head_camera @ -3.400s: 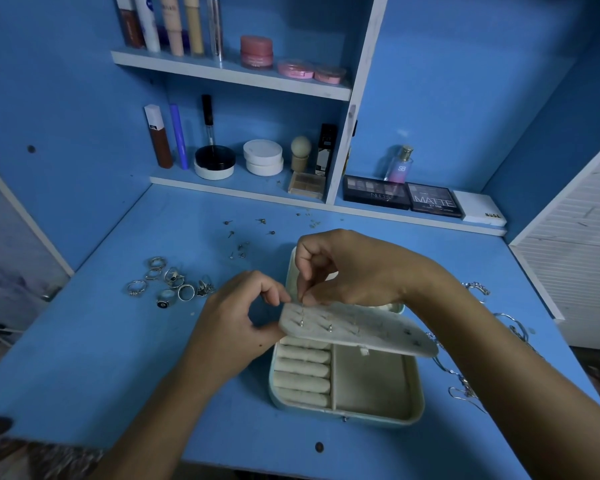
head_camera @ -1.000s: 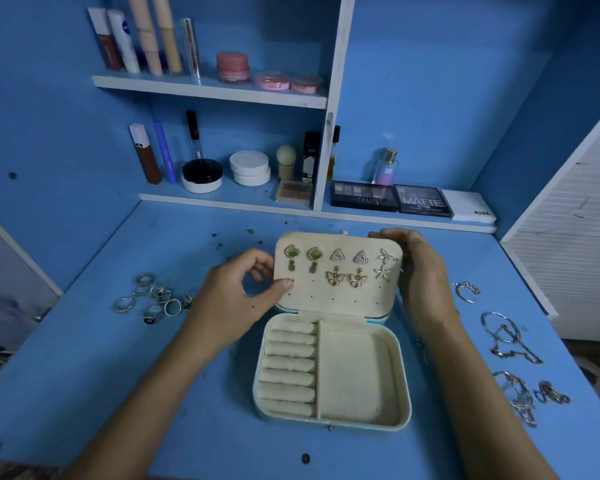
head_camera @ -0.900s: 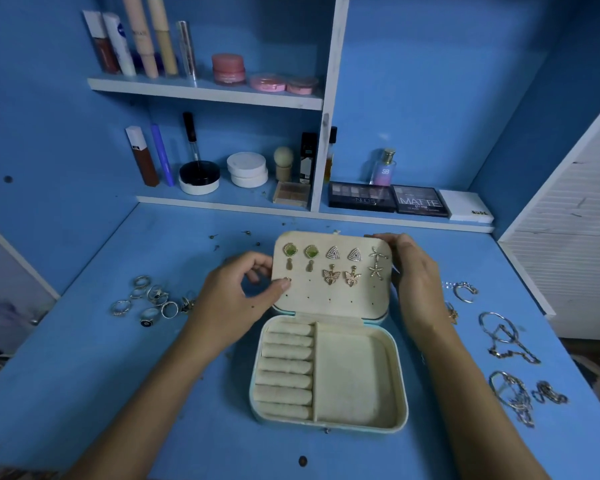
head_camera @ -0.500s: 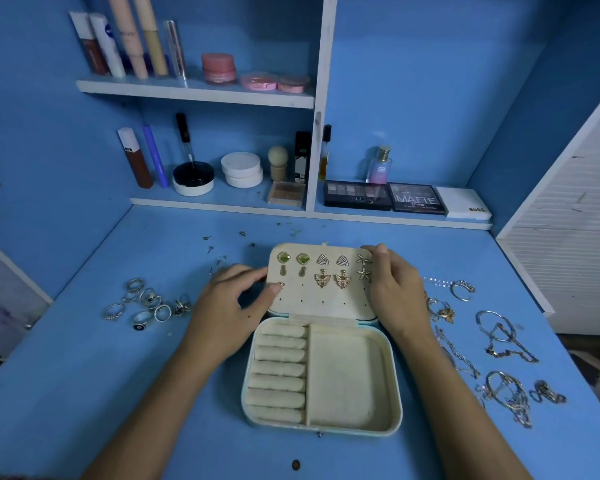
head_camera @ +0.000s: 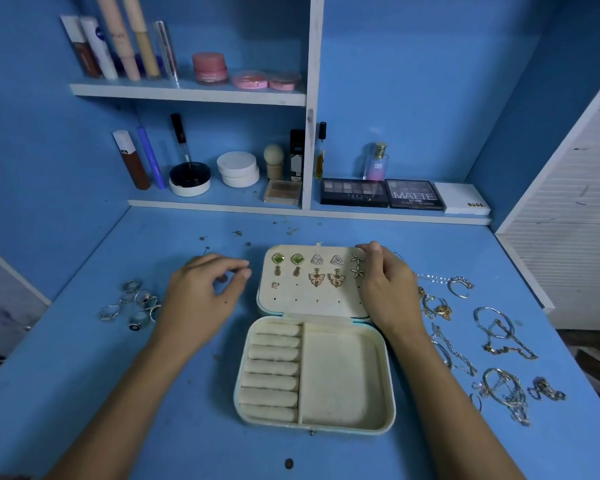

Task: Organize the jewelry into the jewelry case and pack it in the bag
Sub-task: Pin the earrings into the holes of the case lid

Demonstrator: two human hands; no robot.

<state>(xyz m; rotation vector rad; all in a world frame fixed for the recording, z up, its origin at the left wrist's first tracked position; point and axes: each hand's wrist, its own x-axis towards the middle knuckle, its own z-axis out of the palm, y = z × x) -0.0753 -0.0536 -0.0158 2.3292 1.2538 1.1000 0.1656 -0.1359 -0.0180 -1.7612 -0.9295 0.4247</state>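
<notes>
Cream earring panel (head_camera: 314, 279) now lies flat behind the jewelry case (head_camera: 343, 375), right hand (head_camera: 387, 284) resting relaxed on it, left hand (head_camera: 201, 294) released, loosely curled, empty—rings next, probably.

A: Cream rectangular jewelry case (head_camera: 378, 424) lining? 
B: Matt, velvety cloth; padded ring rolls (head_camera: 272, 372) same stuff. Outer rim pale, smooth, prob faux leather, can't tell.
A: Earrings on the cream lid panel (head_camera: 312, 303)?
B: Gold-tone metal earrings (head_camera: 316, 277), shiny, w/ sparkly stones; two have glossy green ones.
A: Loose bits?
B: Silver metal rings (head_camera: 132, 304) at the left, polished. Gold and silver chains (head_camera: 503, 344) at the right, glinting.
A: Surface?
B: Blue painted desk top (head_camera: 153, 393), matt, scuffed, specks. Black eyeshadow palettes (head_camera: 381, 192) glossy plastic.
</notes>
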